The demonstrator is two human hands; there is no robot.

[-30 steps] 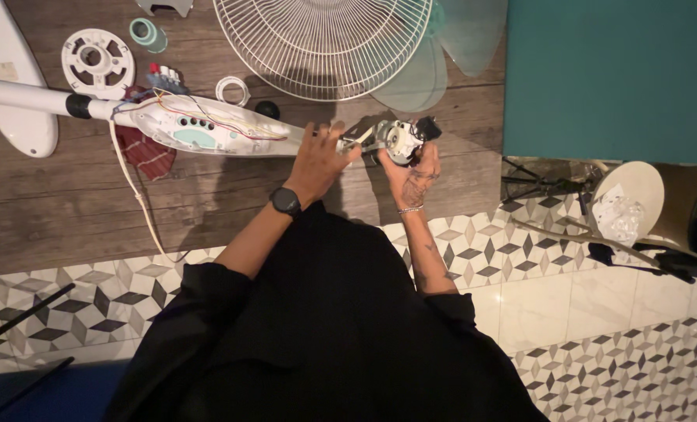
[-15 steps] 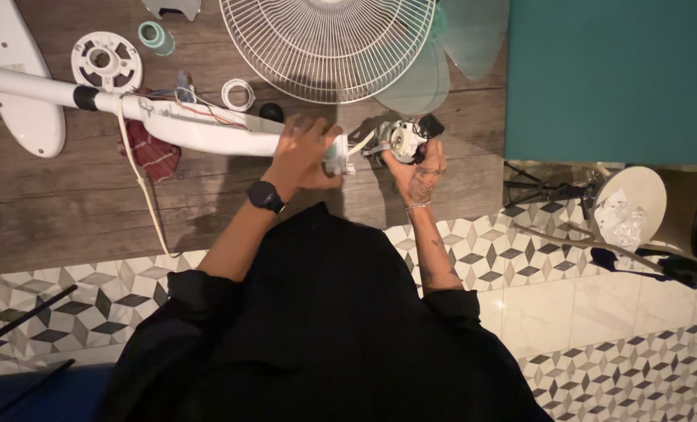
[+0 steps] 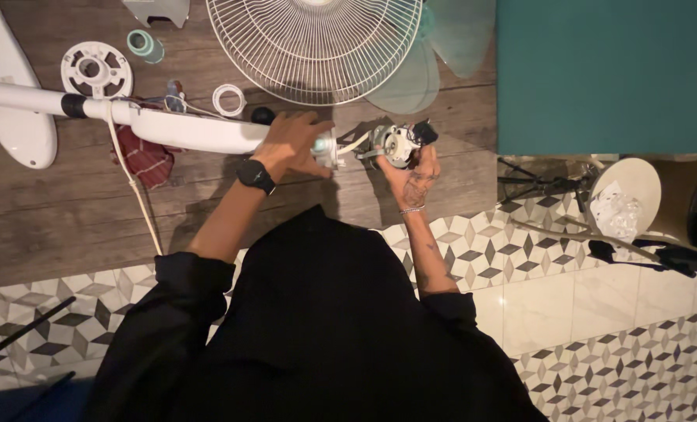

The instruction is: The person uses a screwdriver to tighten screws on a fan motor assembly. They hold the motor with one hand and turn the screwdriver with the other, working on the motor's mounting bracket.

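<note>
Currently the left hand (image 3: 292, 143) is gripping the end of the white fan pole (image 3: 184, 129) on the wooden table (image 3: 67, 227), steadying it. The right hand (image 3: 412, 178) is wrapping around the fan motor (image 3: 395, 143) just beside that end, holding it up so its wires are staying slack. A wire fan guard (image 3: 315, 47) is lying behind.

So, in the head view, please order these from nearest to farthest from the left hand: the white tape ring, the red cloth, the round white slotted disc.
From the left hand, which rests on the white fan pole:
1. White tape ring, just up and to the left of the hand.
2. Red cloth, further left, under the pole.
3. Round white slotted disc, farthest, near the top left corner.
</note>
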